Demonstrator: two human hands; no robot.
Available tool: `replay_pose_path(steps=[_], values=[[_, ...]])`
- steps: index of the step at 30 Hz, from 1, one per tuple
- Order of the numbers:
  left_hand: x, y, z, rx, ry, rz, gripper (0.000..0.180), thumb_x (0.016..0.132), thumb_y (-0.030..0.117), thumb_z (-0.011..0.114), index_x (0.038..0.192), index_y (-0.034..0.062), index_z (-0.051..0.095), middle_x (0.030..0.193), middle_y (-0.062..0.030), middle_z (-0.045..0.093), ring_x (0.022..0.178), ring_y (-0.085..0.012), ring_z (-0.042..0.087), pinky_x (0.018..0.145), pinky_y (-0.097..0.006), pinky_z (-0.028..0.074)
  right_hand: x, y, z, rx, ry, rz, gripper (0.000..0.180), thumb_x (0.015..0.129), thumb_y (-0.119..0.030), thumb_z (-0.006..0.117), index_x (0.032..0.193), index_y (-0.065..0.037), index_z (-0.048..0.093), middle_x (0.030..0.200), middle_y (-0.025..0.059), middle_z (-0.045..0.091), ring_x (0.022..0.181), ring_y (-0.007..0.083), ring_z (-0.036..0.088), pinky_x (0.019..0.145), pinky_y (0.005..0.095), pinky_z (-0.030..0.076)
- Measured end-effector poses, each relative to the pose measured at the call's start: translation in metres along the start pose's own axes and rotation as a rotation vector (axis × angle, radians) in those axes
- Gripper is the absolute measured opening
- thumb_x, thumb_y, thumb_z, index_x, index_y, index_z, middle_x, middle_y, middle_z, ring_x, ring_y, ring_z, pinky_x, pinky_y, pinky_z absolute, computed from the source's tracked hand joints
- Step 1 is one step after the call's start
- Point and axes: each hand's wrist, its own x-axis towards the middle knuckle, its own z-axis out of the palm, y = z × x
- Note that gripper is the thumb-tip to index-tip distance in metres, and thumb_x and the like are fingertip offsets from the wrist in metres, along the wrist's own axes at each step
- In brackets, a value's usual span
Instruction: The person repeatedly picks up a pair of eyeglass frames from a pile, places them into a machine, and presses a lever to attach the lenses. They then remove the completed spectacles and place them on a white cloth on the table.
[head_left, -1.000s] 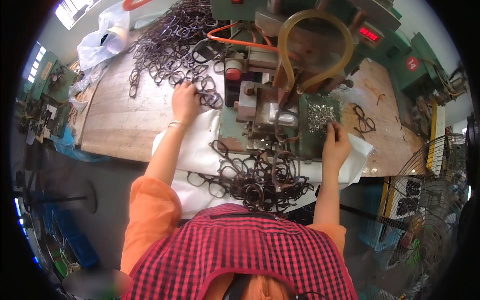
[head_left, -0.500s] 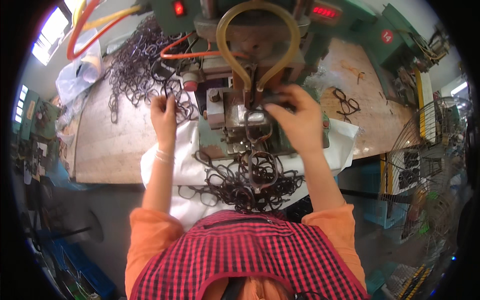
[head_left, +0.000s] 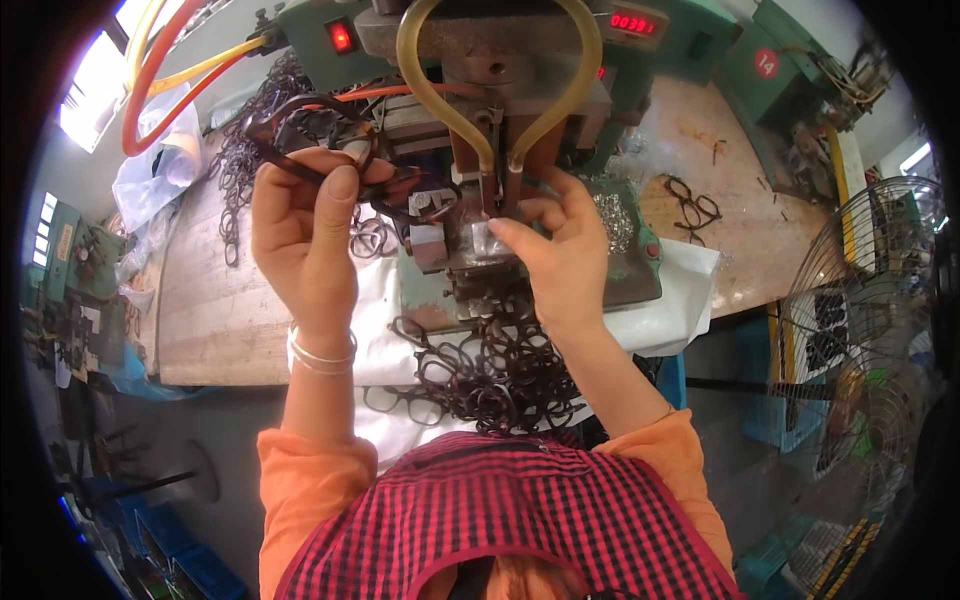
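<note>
The fingers of the left hand [head_left: 305, 235] grip a dark brown, glossy, plastic-looking eyeglass frame [head_left: 278, 155], held aloft at ten o'clock from the shiny silver metal block [head_left: 480, 240] at the machine's centre. The right hand [head_left: 568, 248] is at two to four o'clock of that block, its thumb tip right at the edge and its other fingers curled; whether they pinch some tiny part I cannot tell. Just above the block, at twelve o'clock, hang two narrow upright metal prongs [head_left: 488, 192], with a yellowish looped tube [head_left: 408, 60] above. Working well here probably means keeping the frame's far rim steady and clear of the machine, seating anything small squarely, and drawing the thumb out from under the prongs before they close. Small silvery metal pieces [head_left: 617, 222] lie at three o'clock, handy for the right side. A tangled pile of dark frames [head_left: 500, 375] sits at six o'clock, and the pale wooden worktop [head_left: 195, 330] stretches out toward eight.
</note>
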Motion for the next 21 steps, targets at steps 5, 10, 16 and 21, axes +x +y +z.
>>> replay_pose_path(steps=[5,10,16,21], values=[[-0.035,-0.003,-0.001,-0.15,-0.085,0.205,0.013,0.094,-0.009,0.054,0.105,-0.0027,0.056,0.097,-0.0174,0.068,0.091,-0.0259,0.071,0.081,-0.037,0.059,-0.025,-0.021,-0.006,-0.105,-0.099,-0.062,0.051,0.086,0.0,0.064,0.135,0.003,0.05,0.113,0.0126,0.069,0.103,0.0191,0.065,0.095,0.0325,0.047],[-0.05,-0.014,0.017,0.422,-0.605,0.707,0.021,0.074,0.007,0.073,0.092,0.0057,0.063,0.105,-0.0103,0.071,0.085,-0.0232,0.071,0.066,-0.031,0.056,-0.02,0.049,-0.116,-0.771,-0.024,-0.119,0.03,0.091,-0.001,0.056,0.12,-0.001,0.064,0.111,0.0165,0.071,0.103,0.0262,0.068,0.092,0.0336,0.051],[-0.06,-0.024,0.026,0.454,-0.618,0.804,0.019,0.073,0.002,0.075,0.085,0.0063,0.062,0.1,-0.0094,0.072,0.089,-0.0271,0.071,0.08,-0.038,0.062,-0.003,0.035,-0.141,-0.771,0.225,-0.275,0.026,0.093,-0.005,0.056,0.116,-0.002,0.067,0.112,0.018,0.07,0.105,0.0305,0.067,0.092,0.0347,0.051],[-0.06,-0.032,0.029,0.419,-0.574,0.792,0.022,0.071,-0.001,0.076,0.086,0.007,0.062,0.099,-0.0085,0.072,0.091,-0.027,0.072,0.081,-0.039,0.062,-0.01,0.047,-0.154,-1.047,0.141,-0.245,0.024,0.085,-0.007,0.067,0.109,-0.004,0.068,0.107,0.015,0.067,0.099,0.0332,0.063,0.088,0.0389,0.05]])
